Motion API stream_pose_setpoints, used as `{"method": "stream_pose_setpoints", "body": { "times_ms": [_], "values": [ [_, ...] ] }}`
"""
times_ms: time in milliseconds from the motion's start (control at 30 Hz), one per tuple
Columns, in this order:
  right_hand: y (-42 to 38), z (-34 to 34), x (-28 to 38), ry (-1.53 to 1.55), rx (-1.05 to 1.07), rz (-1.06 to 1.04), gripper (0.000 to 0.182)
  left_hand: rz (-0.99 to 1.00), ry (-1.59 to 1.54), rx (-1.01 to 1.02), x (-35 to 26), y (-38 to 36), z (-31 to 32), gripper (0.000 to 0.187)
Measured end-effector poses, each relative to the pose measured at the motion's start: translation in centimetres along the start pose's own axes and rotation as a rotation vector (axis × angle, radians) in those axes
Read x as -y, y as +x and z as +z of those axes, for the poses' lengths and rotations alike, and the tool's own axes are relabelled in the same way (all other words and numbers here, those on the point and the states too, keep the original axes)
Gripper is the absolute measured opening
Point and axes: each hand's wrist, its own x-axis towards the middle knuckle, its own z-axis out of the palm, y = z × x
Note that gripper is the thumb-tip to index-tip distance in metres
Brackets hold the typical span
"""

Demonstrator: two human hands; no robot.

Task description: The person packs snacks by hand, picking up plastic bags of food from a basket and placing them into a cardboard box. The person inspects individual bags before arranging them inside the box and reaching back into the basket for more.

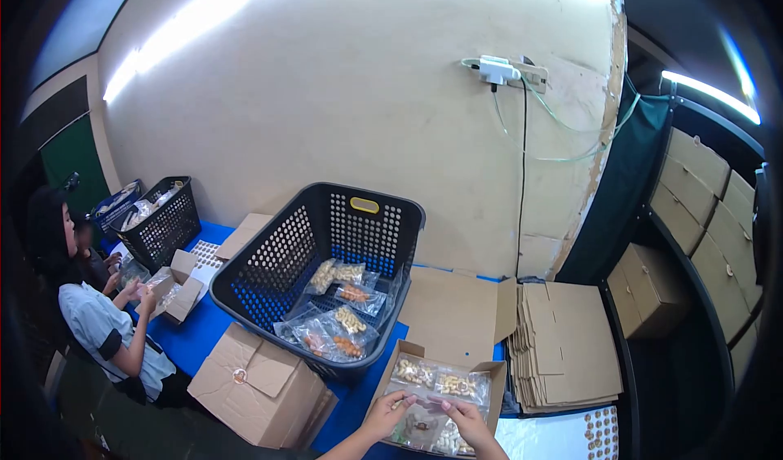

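Note:
Low in the view, my left hand [389,412] and my right hand [465,419] each pinch an upper corner of a clear plastic packet [422,423]. Something small and brownish shows through it; its kind cannot be made out. The packet is stretched between my fingers above an open cardboard box [497,378]. Inside that box lie several clear packets of pale, curved snack pieces [457,384], partly hidden by my hands. To the left stands a black perforated basket [269,256], holding several packets of pale and orange snacks [347,321].
A closed carton [253,387] sits left of the open box. Flattened cardboard [571,338] is stacked at right, near a sheet of round stickers [602,435]. Boxes fill a shelf [652,289]. At far left a co-worker [122,329] handles another box [183,293] on the blue table [216,233].

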Motion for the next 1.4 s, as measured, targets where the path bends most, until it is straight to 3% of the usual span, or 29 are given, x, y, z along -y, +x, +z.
{"method": "stream_pose_setpoints", "body": {
  "times_ms": [67,133,200,267,333,400,467,600,733,900,933,1000,1067,1100,1133,1200,1233,1267,1367,1400],
  "values": [
    [-0.3,0.8,1.6,0.053,-0.027,-0.022,0.037,0.119,0.017,-0.136,-1.0,-0.2,0.3,0.026],
    [-0.1,0.8,1.0,0.077,-0.075,-0.038,0.038,0.178,-0.064,-0.128,-0.5,0.0,0.2,0.033],
    [0.2,1.0,0.8,-0.193,-0.215,-0.189,0.038,0.103,-0.005,-0.001,-0.5,-0.1,0.2,0.044],
    [0.2,1.4,0.1,-0.308,-0.188,-0.237,0.038,0.121,0.054,0.061,-0.6,-0.7,1.4,0.049],
    [0.0,2.9,0.8,-0.304,-0.153,-0.326,0.038,0.349,0.203,-0.031,-1.3,-1.1,3.0,0.052],
    [0.8,2.7,0.4,-0.31,-0.152,-0.385,0.036,0.384,0.216,-0.07,-0.7,-0.4,3.2,0.053],
    [0.4,2.7,0.2,-0.745,-0.363,-0.448,0.032,0.296,0.194,-0.026,-0.7,-0.6,2.8,0.05],
    [0.7,2.7,1.3,-0.489,-0.514,-0.368,0.037,0.204,0.081,0.082,-1.4,-0.8,2.0,0.035],
    [0.7,0.4,-1.1,-0.114,-0.225,-0.177,0.026,0.027,0.069,0.147,-1.4,-1.0,0.7,0.034],
    [0.0,1.0,-0.1,0.09,-0.244,-0.126,0.018,-0.059,0.084,0.328,0.4,0.0,-0.8,0.04],
    [-0.1,0.9,-0.1,0.065,-0.293,-0.132,0.019,-0.061,0.085,0.329,-0.1,-0.1,-0.7,0.04],
    [-0.3,1.0,0.0,0.041,-0.344,-0.136,0.02,0.104,0.121,0.142,-1.6,-0.2,-0.2,0.043],
    [-0.3,1.1,0.8,-0.012,-0.551,-0.192,0.022,0.127,0.061,0.15,-0.8,0.3,-0.2,0.047],
    [-0.8,1.3,1.7,-0.216,-0.508,-0.208,0.024,0.149,0.001,0.158,-0.4,0.4,-0.1,0.051],
    [-0.7,1.7,1.8,-0.216,-0.513,-0.207,0.024,0.148,0.0,0.163,-0.2,0.2,0.2,0.051],
    [-0.5,2.6,1.6,-0.625,-0.363,-0.497,0.028,0.273,0.307,0.181,0.3,-0.1,1.5,0.058],
    [-0.3,2.4,0.6,-0.55,-0.299,-0.487,0.045,0.225,0.139,0.135,0.5,-0.3,2.6,0.058],
    [-0.4,2.6,0.2,-0.552,-0.301,-0.486,0.045,0.225,0.138,0.138,0.5,-0.4,3.0,0.058],
    [-0.3,4.1,1.6,-0.259,-0.588,-0.35,0.09,0.178,0.044,0.013,-0.6,-1.0,3.7,0.045],
    [-0.3,3.8,1.1,-0.258,-0.59,-0.348,0.09,0.176,0.044,0.014,-0.4,-1.2,3.9,0.045]
  ]
}}
